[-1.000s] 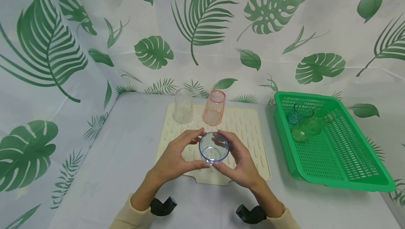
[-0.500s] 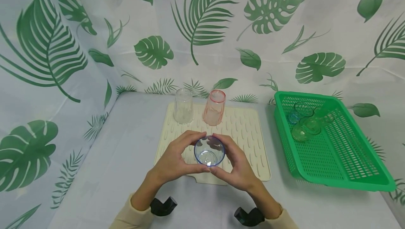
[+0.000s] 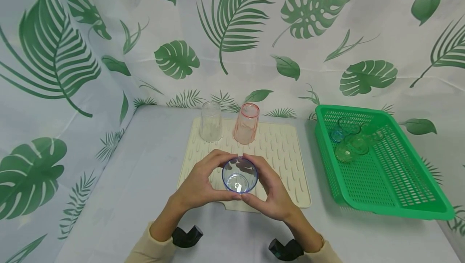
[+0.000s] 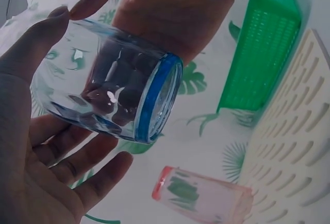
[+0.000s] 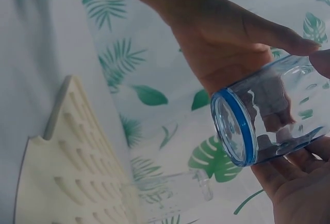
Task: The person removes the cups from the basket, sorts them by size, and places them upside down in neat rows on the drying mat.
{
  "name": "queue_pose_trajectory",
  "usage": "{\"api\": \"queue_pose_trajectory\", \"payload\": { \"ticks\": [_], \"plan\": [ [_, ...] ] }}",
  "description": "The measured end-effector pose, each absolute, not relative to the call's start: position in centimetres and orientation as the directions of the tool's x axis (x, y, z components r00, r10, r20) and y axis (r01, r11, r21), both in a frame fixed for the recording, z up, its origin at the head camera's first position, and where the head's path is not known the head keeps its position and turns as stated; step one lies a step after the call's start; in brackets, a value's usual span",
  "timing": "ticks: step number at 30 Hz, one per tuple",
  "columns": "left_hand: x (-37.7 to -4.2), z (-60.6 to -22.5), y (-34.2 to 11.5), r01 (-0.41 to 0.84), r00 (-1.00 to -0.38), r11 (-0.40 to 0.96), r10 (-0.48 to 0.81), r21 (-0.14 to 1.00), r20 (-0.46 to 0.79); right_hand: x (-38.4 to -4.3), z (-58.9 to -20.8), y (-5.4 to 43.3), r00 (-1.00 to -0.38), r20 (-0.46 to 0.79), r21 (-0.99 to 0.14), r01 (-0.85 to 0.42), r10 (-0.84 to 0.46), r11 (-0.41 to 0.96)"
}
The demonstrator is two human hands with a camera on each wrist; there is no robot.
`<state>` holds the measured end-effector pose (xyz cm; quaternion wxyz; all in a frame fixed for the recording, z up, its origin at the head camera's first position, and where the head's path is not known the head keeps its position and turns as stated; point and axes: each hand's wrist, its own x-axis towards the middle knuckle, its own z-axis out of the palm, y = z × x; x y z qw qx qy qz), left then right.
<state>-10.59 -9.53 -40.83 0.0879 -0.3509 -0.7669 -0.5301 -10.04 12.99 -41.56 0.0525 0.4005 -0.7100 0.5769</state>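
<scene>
Between both hands is a clear glass tumbler (image 3: 239, 175) with a blue-tinted rim, held over the front part of a cream ridged drying mat (image 3: 283, 166). My left hand (image 3: 203, 183) grips its left side, thumb in front and fingers behind. From the other side my right hand (image 3: 270, 188) holds it, the two thumbs meeting at the near rim. A thick blue band circles the tumbler's lower end (image 4: 154, 100) in the left wrist view. Through the glass wall (image 5: 278, 110), fingers show in the right wrist view.
On the mat's back part stand a clear glass (image 3: 211, 122) and a pink glass with a red rim (image 3: 246, 123). A green plastic basket (image 3: 396, 210) at the right holds several glasses (image 3: 348, 150). Behind the table hangs a leaf-patterned curtain (image 3: 250, 81).
Over the last second the tumbler has come slightly nearer the person and to the left. The right hand has moved left with it, closer round the glass; the left hand has barely moved.
</scene>
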Motion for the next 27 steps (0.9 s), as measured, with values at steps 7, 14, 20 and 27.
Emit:
{"api": "queue_pose_trajectory", "payload": {
  "ticks": [7, 14, 20, 27],
  "plan": [
    [-10.5, -40.9, -9.5, 0.663, -0.723, 0.18, 0.403, 0.726, 0.561, -10.3, -41.9, 12.9, -0.637, 0.566, -0.762, -0.646, -0.523, -0.038],
    [-10.6, -40.8, -9.5, 0.67, -0.728, 0.197, 0.364, 0.716, 0.581, -10.8, -43.4, 12.3, -0.678, 0.47, -0.825, -0.565, -0.565, -0.007],
    [-10.6, -40.7, -9.7, 0.685, -0.721, 0.211, 0.341, 0.698, 0.604, -11.1, -44.7, 11.7, -0.696, 0.418, -0.848, -0.529, -0.583, 0.023],
    [-10.6, -40.7, -10.1, 0.696, -0.713, 0.217, 0.321, 0.685, 0.623, -11.2, -45.0, 11.5, -0.695, 0.431, -0.856, -0.517, -0.575, -0.016]
  ]
}}
